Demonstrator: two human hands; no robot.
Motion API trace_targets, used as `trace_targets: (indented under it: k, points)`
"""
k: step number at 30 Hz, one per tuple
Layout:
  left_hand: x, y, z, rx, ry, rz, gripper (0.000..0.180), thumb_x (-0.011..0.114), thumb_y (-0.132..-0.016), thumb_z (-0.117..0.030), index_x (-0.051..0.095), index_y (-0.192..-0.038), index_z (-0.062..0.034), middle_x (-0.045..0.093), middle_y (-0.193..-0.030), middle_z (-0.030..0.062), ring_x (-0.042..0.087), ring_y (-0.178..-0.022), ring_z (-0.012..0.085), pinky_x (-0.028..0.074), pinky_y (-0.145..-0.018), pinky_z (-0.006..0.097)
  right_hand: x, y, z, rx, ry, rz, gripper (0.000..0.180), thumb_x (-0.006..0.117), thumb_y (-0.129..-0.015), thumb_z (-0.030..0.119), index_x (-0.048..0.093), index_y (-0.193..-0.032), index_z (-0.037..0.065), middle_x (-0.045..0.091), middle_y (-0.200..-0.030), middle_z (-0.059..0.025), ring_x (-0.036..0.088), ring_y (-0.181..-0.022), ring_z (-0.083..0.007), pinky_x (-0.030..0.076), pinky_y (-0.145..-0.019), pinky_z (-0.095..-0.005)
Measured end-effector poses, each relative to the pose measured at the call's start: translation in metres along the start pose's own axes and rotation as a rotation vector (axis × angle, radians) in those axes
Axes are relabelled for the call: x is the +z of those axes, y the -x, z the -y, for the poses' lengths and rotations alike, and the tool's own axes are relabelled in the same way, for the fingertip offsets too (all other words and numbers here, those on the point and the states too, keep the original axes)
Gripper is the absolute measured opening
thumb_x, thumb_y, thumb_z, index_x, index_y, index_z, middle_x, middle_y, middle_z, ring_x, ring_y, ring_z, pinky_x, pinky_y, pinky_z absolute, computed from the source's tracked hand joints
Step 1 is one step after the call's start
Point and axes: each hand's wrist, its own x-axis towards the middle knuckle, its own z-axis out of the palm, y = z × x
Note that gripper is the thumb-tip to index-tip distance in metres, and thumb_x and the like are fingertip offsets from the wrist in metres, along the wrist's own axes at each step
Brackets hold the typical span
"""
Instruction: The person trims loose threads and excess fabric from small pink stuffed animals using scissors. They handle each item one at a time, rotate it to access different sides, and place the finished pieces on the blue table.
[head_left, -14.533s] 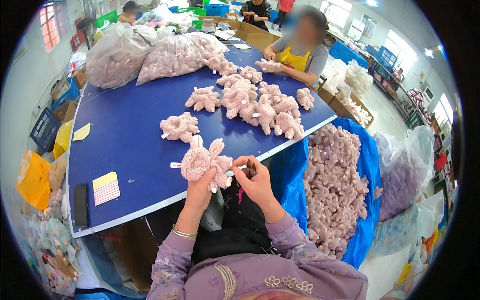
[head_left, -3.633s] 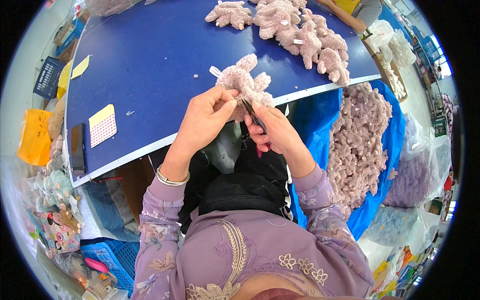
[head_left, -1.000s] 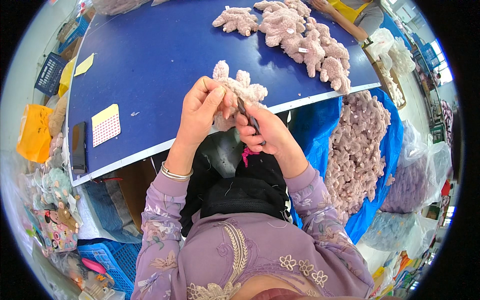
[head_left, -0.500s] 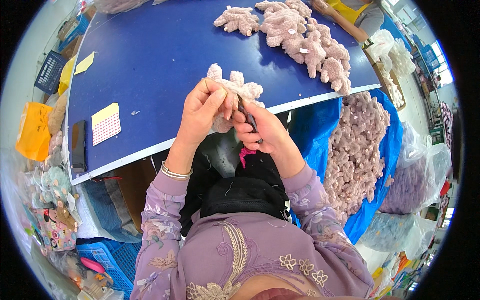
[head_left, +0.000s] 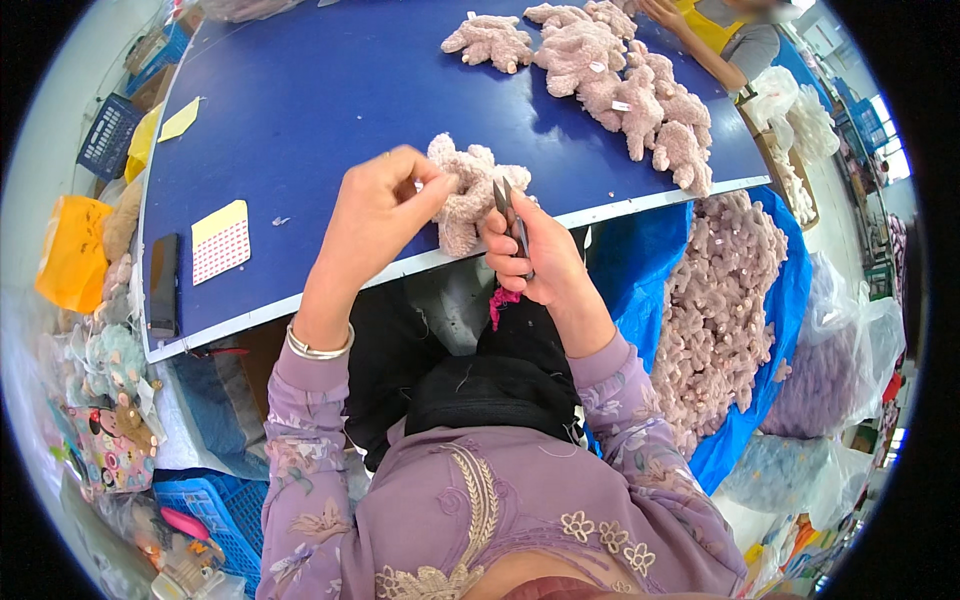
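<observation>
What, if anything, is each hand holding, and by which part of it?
The right hand holds thread snips by the handles. The left hand overlaps the pink plush toy in view; whether it pinches anything cannot be told.

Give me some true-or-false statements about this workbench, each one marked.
1. The right hand holds dark snips. True.
2. The tabletop is green. False: it is blue.
3. The silver bangle is on the right wrist. False: left wrist.
4. Blue sheeting holds many pink plush pieces. True.
5. The dark phone-like thing lies right of the dotted sheet. False: it lies left of it.
6. A pink plush toy is close to the left hand. True.
</observation>
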Motion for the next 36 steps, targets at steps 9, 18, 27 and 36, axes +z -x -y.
trace_targets:
  k: [9,18,27,36]
  points:
    - [0.025,-0.033,0.037,0.18,-0.555,0.097,0.015,0.063,-0.083,-0.011,0.063,-0.094,-0.0001,0.06,-0.086,0.0161,0.061,-0.083,0.0342,0.049,-0.073,0.041,-0.007,-0.006,-0.002,0.005,0.006,-0.012,0.041,0.036,-0.101,0.049,0.048,-0.083,0.013,0.041,-0.064,0.0039,0.029,-0.043,-0.0059,0.025,-0.039,-0.0245]
    - [0.01,-0.028,0.044,0.037,-0.189,0.05,0.011,0.061,-0.088,-0.01,0.061,-0.091,0.0009,0.061,-0.078,0.0066,0.061,-0.071,0.0149,0.047,-0.061,0.028,-0.005,-0.002,-0.004,-0.005,0.044,-0.009,0.041,0.036,-0.101,0.049,0.046,-0.084,0.013,0.041,-0.067,0.0041,0.028,-0.044,-0.0046,0.026,-0.036,-0.0222]
    - [0.003,-0.023,0.043,-0.09,0.168,-0.077,0.017,0.061,-0.093,-0.016,0.061,-0.083,-0.0016,0.065,-0.074,0.0028,0.059,-0.066,0.0064,0.043,-0.055,0.021,0.001,-0.003,-0.006,0.004,0.073,-0.001,0.041,0.035,-0.102,0.048,0.047,-0.086,0.013,0.041,-0.068,0.0037,0.028,-0.045,-0.0046,0.025,-0.038,-0.0224]
    - [-0.04,0.008,0.003,-0.038,0.256,0.657,0.018,0.065,-0.09,-0.018,0.065,-0.081,-0.0029,0.062,-0.066,0.0002,0.053,-0.053,0.0048,0.038,-0.049,0.02,0.0,0.005,-0.002,-0.131,0.102,0.049,0.044,0.036,-0.101,0.049,0.05,-0.087,0.009,0.041,-0.066,0.0035,0.031,-0.044,-0.0055,0.026,-0.038,-0.0225]
